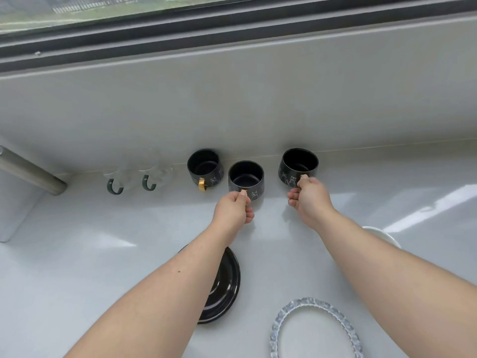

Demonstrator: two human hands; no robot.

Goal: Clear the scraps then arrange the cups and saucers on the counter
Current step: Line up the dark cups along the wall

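Three black cups stand along the back wall (pixel 232 99) of a white counter (pixel 77 267), each printed with thin white cat drawings. The left cup (pixel 205 166) sits against the wall, its gold handle (pixel 202 184) turned away from it, and no hand touches it. The middle cup (pixel 246 178) stands just beside it, a little farther out from the wall; the left hand (pixel 233 209) pinches its handle, thumb and forefinger closed on it, the other fingers curled beneath. The right cup (pixel 299 165) stands close to the wall, apart from the middle one; the right hand (pixel 308 196) is closed on its handle the same way, with the lower fingers loosely bent. All three cups look empty.

To the left along the wall stand two clear glass cups (pixel 136 171) with dark green handles, side by side. Farther left, a metal bar (pixel 31 171) juts out from the picture's edge.

Well out from the wall, a black saucer (pixel 224 282) lies partly under the left forearm. A clear glass saucer (pixel 309 326) with a ruffled rim lies near the lower edge, and a white dish (pixel 382 236) peeks out behind the right forearm.
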